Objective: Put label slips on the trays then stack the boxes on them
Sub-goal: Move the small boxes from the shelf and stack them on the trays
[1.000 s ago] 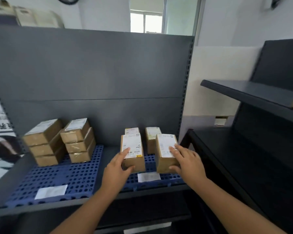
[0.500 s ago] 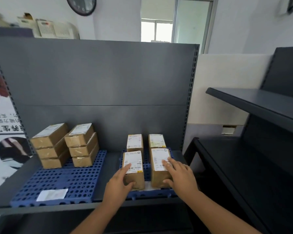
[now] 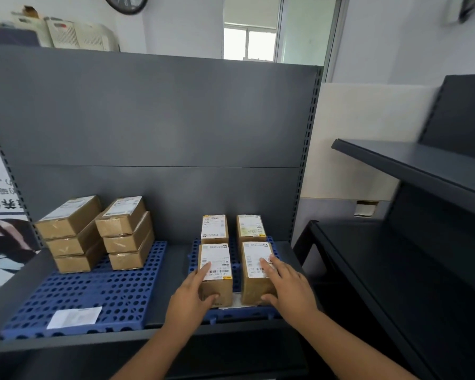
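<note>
Reaching over the edge of the grey shelf (image 3: 176,272), the two hands each had one box on the right tray (image 3: 194,252). The left hand (image 3: 191,296) grasped the front left box (image 3: 217,281): its index finger lay along the white label on top and its thumb pressed on the brown front face. The right hand (image 3: 290,287) grasped the front right box (image 3: 254,286) in the same manner, with the fingers spread over the top label and the thumb low on the front face. Both boxes stood upright on the tray, just beside each other with a narrow gap between them. Under their front edges a white label slip (image 3: 232,305) showed only in part. Behind them two more boxes (image 3: 215,229) stood side by side near the back panel, apart from the hands.

On the left tray (image 3: 99,294), well apart from both hands, two stacks of boxes (image 3: 125,234) stood at the back, three boxes in each. Another label slip (image 3: 74,317) lay flat near the front edge of that tray.
</note>
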{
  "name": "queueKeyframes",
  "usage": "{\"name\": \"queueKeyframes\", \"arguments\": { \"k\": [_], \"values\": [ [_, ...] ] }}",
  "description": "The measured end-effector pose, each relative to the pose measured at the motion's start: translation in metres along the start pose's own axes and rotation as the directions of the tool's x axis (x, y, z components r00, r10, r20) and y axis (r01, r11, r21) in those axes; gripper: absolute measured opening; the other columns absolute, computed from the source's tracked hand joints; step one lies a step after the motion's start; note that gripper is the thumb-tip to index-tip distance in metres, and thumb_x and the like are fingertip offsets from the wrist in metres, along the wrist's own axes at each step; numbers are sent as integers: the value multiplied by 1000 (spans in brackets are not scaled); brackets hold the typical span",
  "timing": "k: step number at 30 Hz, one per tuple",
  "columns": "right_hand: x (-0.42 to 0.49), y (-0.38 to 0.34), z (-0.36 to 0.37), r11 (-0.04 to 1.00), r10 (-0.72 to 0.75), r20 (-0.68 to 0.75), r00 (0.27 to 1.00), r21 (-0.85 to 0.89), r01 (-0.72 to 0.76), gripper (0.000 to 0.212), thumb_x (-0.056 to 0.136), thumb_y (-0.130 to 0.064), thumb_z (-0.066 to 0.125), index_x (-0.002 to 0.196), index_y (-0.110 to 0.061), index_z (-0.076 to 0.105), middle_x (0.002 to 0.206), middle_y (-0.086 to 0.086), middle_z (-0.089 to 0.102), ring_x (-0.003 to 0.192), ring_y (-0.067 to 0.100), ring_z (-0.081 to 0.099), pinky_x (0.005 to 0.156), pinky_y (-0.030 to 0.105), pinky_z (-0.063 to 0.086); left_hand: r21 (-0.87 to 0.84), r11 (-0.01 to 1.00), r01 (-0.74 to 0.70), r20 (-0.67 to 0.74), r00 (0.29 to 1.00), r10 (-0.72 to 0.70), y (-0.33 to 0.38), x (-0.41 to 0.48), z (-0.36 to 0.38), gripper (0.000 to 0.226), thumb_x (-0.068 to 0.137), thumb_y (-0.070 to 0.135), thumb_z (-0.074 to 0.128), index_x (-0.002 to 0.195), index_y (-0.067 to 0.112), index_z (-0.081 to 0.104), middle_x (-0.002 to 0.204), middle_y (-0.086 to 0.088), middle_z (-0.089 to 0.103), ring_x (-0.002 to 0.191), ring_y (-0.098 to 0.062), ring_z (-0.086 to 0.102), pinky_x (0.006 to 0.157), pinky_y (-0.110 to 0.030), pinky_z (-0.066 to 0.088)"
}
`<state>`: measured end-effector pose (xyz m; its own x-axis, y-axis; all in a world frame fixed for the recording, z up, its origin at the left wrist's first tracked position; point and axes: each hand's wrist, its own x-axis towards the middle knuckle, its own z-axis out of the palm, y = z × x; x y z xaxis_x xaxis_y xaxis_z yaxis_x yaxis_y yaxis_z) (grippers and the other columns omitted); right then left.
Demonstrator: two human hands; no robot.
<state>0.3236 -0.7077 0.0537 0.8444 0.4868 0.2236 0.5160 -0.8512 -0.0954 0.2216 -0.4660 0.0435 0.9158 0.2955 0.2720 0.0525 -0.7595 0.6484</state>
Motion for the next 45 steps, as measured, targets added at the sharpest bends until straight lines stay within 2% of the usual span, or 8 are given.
{"name": "queueKeyframes", "arguments": {
  "k": [5, 11, 16, 24, 31, 36, 42, 45],
  "values": [
    [-4, 2, -6, 1000, 18, -7, 1000, 15, -18, 93, 86, -57, 62, 150, -44, -3, 163, -6, 10, 146, 20, 19, 117, 44, 21, 28, 1000, 9, 23, 1000, -9, 3, 1, -1, 87, 81, 37, 76, 150, 39, 24, 149, 4, 42, 121, -12, 52, 94, -32, 52],
    [-8, 5, -14, 999, 37, -19, 999, 38, -36, 92, 87, -64, 54, 151, -44, -8, 164, -8, 4, 147, 19, 15, 117, 42, 24, 93, 996, 2, -10, 1000, -1, 0, 2, -7, 90, 77, 56, 72, 149, 46, 19, 161, 0, 17, 139, -21, 36, 99, -35, 49],
    [-12, 8, -29, 998, 70, -93, 993, 17, -69, 88, 87, -71, 45, 151, -43, -9, 164, -6, 6, 147, 20, 18, 115, 42, 27, 268, 942, -204, -90, 968, 235, 19, 20, -16, 88, 72, 66, 69, 147, 39, 32, 156, 0, 28, 147, -26, 16, 116, -46, 25],
    [-58, 30, -60, 963, 255, -225, 940, -33, -269, 84, 87, -69, 48, 154, -37, 9, 161, -3, 22, 145, 19, 25, 111, 41, 33, 153, 814, -560, 38, 827, 562, 88, 46, 13, 83, 73, 65, 68, 144, 32, 42, 147, 1, 43, 140, -25, 31, 114, -46, 30],
    [-163, 64, -93, 835, 505, -297, 811, -72, -546, 85, 84, -63, 59, 153, -34, 21, 158, -1, 30, 143, 22, 31, 110, 44, 34, -24, 668, -744, 189, 653, 734, 155, 30, 68, 87, 74, 71, 62, 148, 33, 37, 150, 4, 39, 141, -23, 31, 117, -41, 27],
    [-266, 86, -124, 654, 693, -312, 650, -108, -749, 85, 86, -68, 50, 154, -38, 8, 162, -6, 17, 146, 20, 19, 116, 41, 20, -198, 537, -820, 238, 491, 838, 222, -19, 108, 87, 75, 71, 61, 148, 33, 36, 150, 5, 39, 139, -22, 34, 115, -41, 31],
    [-398, 89, -162, 448, 792, -395, 465, -141, -883, 83, 85, -65, 55, 153, -33, 20, 158, -2, 29, 143, 22, 29, 116, 44, 25, -377, 385, -842, 240, 313, 919, 299, -103, 147, 87, 72, 64, 70, 146, 29, 41, 148, 0, 43, 133, -22, 42, 108, -45, 40],
    [-468, 86, -181, 346, 834, -410, 369, -132, -929, 82, 86, -64, 55, 153, -33, 22, 157, -3, 30, 142, 23, 29, 116, 44, 24, -448, 334, -829, 260, 237, 936, 338, -154, 165, 87, 74, 66, 67, 149, 35, 33, 154, 4, 35, 139, -19, 34, 111, -43, 36]
  ]
}}
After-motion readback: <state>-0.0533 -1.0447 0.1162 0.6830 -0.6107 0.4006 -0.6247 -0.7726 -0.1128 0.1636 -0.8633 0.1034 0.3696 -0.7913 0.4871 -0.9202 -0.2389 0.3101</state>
